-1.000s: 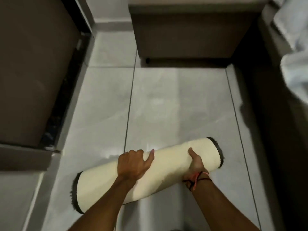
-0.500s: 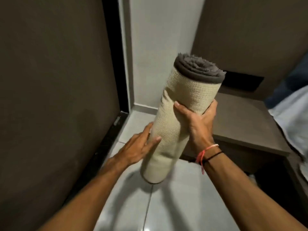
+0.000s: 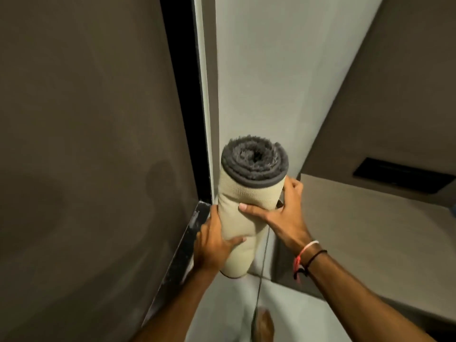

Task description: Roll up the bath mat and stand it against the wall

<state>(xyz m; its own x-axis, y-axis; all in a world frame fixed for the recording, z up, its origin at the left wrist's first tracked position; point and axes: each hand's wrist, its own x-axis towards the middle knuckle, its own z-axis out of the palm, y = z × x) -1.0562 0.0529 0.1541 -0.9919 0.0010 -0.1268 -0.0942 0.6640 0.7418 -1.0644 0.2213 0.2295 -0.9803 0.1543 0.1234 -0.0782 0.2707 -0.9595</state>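
A rolled bath mat [image 3: 246, 206] stands nearly upright in a corner, its grey pile end up and its cream backing against the pale wall [image 3: 259, 82]. The left hand [image 3: 214, 245] grips its lower half from nine o'clock; the right hand [image 3: 283, 215], banded at the wrist, clasps the upper part from three o'clock.

Readable text: none anywhere in the frame.
Rolled bath mat [image 3: 249, 206], centre of frame: no label, brand or number to be seen.
Walls: bare of signs.
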